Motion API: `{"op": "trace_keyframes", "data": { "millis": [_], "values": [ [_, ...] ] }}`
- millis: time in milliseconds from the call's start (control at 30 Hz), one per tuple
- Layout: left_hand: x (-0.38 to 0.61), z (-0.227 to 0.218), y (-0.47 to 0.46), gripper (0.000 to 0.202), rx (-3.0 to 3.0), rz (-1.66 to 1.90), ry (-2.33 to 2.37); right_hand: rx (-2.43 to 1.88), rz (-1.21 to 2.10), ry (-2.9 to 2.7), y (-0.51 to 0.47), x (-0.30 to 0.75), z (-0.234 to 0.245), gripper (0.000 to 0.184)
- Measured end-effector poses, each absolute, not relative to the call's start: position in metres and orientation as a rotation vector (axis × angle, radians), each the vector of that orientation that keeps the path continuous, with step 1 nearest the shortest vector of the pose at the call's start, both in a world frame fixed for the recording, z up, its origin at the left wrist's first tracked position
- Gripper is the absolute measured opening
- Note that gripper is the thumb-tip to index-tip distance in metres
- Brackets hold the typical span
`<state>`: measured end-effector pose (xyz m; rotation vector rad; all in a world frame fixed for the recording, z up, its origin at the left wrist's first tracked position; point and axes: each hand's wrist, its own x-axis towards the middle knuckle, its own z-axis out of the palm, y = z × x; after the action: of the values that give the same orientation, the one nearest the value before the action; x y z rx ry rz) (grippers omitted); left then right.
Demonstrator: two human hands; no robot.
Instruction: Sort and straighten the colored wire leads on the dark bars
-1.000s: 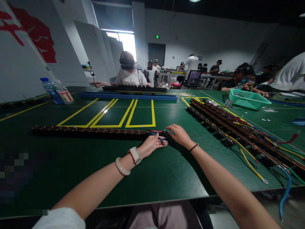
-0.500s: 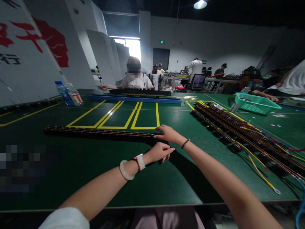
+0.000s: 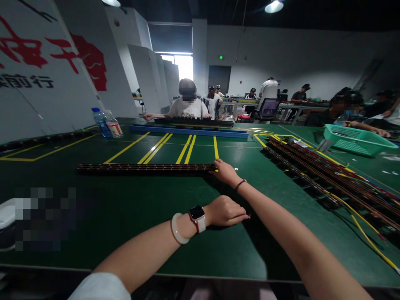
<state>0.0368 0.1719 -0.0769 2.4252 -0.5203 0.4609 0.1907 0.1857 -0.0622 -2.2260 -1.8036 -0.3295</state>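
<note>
A long dark strip [image 3: 146, 168] lies across the green table [image 3: 131, 208], just in front of the yellow floor-style markings. My right hand [image 3: 224, 171] is at the strip's right end, fingers closed on it. My left hand [image 3: 226, 211] rests on the table nearer to me, curled into a loose fist with the fingertips pointing right. What it holds, if anything, is hidden. It wears a watch and a pale bangle at the wrist. The two hands are apart, the left a short way in front of the right.
A heap of similar strips with yellow, red and blue wires [image 3: 331, 179] runs along the right side. A green basket [image 3: 356, 141] stands far right, two water bottles [image 3: 108, 123] far left. A blue rail [image 3: 187, 130] and a seated person [image 3: 189, 105] are opposite.
The strip has shifted farther from me with my right hand on its end. My left hand has drawn back and curled shut. The coloured wires seen at the strip's end no longer show.
</note>
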Motion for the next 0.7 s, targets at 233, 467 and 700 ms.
{"op": "trace_keyframes", "data": {
  "millis": [233, 467, 700],
  "values": [
    [0.038, -0.078, 0.173, 0.029, 2.722, 0.524, -0.693, -2.302, -0.36, -1.7, 0.203, 0.251, -0.058, 0.029],
    [0.043, -0.082, 0.173, 0.033, 2.832, 0.668, -0.815, -2.427, -0.313, -1.609, 0.233, 0.293, -0.055, 0.034],
    [0.047, -0.086, 0.177, 0.028, 2.842, 0.813, -0.869, -2.525, -0.311, -1.511, 0.271, 0.309, -0.067, 0.035]
  ]
}}
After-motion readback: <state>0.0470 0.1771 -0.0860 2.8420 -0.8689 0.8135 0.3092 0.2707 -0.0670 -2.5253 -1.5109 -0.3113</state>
